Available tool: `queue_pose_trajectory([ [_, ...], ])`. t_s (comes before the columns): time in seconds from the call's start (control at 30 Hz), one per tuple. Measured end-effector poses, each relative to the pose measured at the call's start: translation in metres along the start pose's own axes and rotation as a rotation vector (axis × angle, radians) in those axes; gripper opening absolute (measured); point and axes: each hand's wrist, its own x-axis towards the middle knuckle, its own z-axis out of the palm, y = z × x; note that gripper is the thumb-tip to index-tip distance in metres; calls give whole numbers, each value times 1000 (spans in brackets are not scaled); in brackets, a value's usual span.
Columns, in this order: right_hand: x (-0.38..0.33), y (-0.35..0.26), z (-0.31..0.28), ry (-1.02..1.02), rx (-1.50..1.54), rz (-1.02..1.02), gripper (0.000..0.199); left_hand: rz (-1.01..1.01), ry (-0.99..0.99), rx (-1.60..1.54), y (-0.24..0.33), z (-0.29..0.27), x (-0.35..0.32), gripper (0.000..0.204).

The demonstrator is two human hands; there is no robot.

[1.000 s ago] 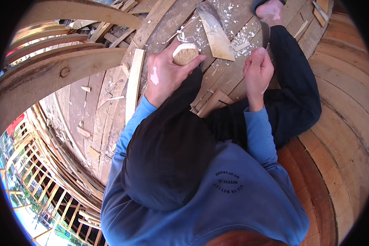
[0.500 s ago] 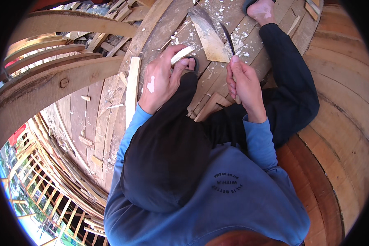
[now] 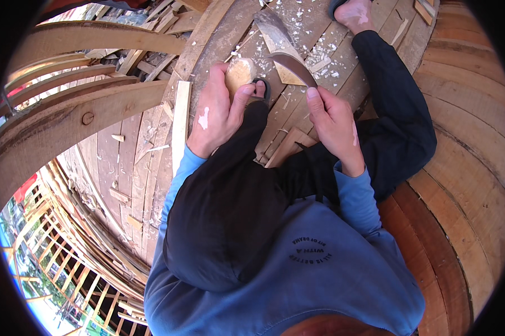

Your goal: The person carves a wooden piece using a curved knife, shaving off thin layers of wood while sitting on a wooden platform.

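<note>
left hand wrapped tight round a pale wood block, up over the knee | right hand fisted on a curved knife; blade just beside the block; shavings on planks, from what I see

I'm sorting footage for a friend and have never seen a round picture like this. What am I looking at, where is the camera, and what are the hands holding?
No machine here: a person works with two bare hands. The camera is worn on the head and looks straight down through a fisheye lens, so the picture is round and straight edges bend. The left hand grips a pale block of wood. The right hand holds a knife with a curved blade, its tip pointing toward the block. The person sits in a blue top and dark trousers on a floor of wooden planks, scattered with pale wood shavings. A bare foot shows at the top, and curved wooden beams run along the left.
</note>
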Motion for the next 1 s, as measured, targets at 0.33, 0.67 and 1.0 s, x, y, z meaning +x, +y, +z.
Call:
queue_pose_trajectory([
  [0.33, 1, -13, 0, -48, -137, -63, 49, -215, -36, -88, 10, -2, 0, 40],
  [0.67, 3, -15, -3, -71, -161, -73, 48, -123, -51, -109, 14, 0, 2, 35],
  [1.0, 4, 4, 3, -96, 101, 35, 44, 164, 4, -44, -11, 0, -1, 30],
])
